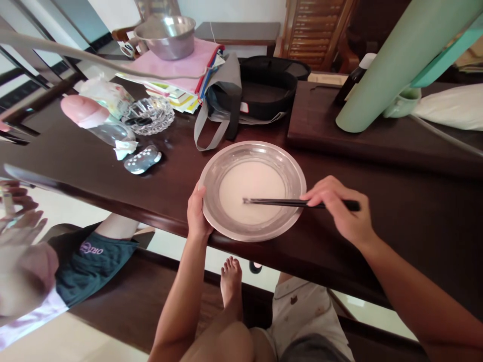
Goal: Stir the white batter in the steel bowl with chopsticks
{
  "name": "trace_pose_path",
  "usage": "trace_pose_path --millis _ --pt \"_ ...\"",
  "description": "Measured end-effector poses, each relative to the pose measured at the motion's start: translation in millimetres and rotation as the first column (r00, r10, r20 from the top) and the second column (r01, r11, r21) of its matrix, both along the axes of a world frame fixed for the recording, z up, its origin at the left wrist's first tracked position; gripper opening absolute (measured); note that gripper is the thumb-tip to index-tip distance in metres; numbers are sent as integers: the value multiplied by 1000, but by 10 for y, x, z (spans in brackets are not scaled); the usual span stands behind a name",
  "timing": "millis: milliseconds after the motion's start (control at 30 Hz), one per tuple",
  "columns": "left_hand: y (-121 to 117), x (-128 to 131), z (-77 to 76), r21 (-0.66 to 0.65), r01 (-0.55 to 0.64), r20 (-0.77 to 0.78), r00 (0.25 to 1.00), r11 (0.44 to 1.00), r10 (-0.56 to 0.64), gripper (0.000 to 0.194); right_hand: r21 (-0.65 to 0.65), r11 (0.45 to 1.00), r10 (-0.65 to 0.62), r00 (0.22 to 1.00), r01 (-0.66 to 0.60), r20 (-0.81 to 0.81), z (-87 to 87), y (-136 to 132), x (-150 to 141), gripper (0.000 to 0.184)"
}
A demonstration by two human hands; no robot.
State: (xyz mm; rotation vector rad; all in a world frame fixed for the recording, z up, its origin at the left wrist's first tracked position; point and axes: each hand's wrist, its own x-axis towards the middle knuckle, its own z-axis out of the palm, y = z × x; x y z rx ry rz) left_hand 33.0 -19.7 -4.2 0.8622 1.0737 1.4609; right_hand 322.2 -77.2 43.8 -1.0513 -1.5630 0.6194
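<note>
A shallow metal bowl (pixel 300 186) stands at the front edge of the dark wooden table, with a smooth white liquid (pixel 251 181) covering its bottom. My left hand (pixel 198 213) grips the bowl's left rim, thumb on top and fingers underneath out of sight. Dark chopsticks (pixel 279 202) lie across the bowl from the right, their tips dipped in the liquid near its middle. My right hand (pixel 341 208) is closed around their thick end, just beyond the right rim.
Behind the bowl sit a grey and black bag (pixel 260 93) and a raised wooden board (pixel 320 120). A green cylinder (pixel 400 65) leans in at right. Further left are a glass ashtray (pixel 153 118), a game controller (pixel 143 159) and another metal bowl (pixel 169 37) on folders. Another person's hand (pixel 22 221) shows at far left.
</note>
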Motion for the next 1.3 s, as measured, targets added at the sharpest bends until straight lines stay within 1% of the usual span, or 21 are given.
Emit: trace_pose_path --millis 67,133,200,267,333,400,433,500,567,667,733,800,833,900,967,1000,1067,1133,1167,1233,1300 --pt "0 -4 -3 2 -12 -15 1000 1000 12 43 -14 1000 -25 997 26 76 10 1 -8 24" --pt "-1 -7 -6 10 -5 -15 1000 1000 5 43 46 989 -138 990 138 -6 10 7 2 29" --pt "-1 -8 -7 15 14 -1 1000 1000 -14 41 76 980 -172 976 183 -136 3 11 16 36" --pt "-1 -7 -7 15 22 21 1000 1000 -22 39 49 995 -79 989 86 -128 0 9 21 36" --pt "-2 -7 -6 18 11 37 999 1000 -12 37 1 1000 14 1000 -14 4 4 1 18 29" --pt "-4 -6 -6 22 -3 39 999 1000 2 35 -3 1000 -23 996 23 89 8 -4 18 25" --pt "-4 -6 -7 22 -4 35 999 1000 3 35 17 996 -84 994 83 70 10 -6 21 27" --pt "-5 -7 -8 19 5 25 1000 1000 -6 35 50 983 -172 984 174 -49 10 -8 24 34" --pt "-3 -8 -10 14 18 21 1000 1000 -19 37 49 990 -128 987 133 -93 12 -10 21 37" --pt "0 -7 -8 15 13 13 1000 1000 -13 38 13 1000 15 998 -16 69 15 -10 11 27" --pt "0 -5 -5 17 1 4 1000 1000 -1 37 16 999 -35 995 33 94 9 -6 16 25" --pt "-2 -3 -3 16 4 2 1000 1000 -4 36 48 989 -140 990 142 -25 1 -3 25 32" --pt "-3 -3 -4 15 11 4 1000 1000 -11 37 56 985 -158 983 163 -90 -1 -3 28 36" --pt "-3 -4 -7 14 23 12 1000 1000 -23 38 51 994 -89 989 95 -115 3 -8 23 37" --pt "-1 -6 -10 19 16 22 1000 1000 -16 38 23 1000 20 1000 -20 0 13 -12 13 31" --pt "0 -7 -11 22 9 29 1000 1000 -9 37 9 999 38 998 -39 59 17 -12 12 27" --pt "2 -8 -11 26 1 40 999 1000 -2 35 34 999 -29 997 27 72 16 -4 19 26" --pt "3 -10 -8 26 7 43 999 1000 -8 34 83 989 -116 992 121 -56 6 6 31 33" --pt "2 -11 -7 25 13 41 999 1000 -14 35 90 988 -118 986 129 -115 1 9 34 36" --pt "1 -13 -4 26 17 35 999 1000 -18 36 68 996 -42 993 50 -114 0 9 28 36" --pt "0 -13 -4 26 11 32 999 1000 -11 37 13 999 48 999 -48 19 7 3 15 28"
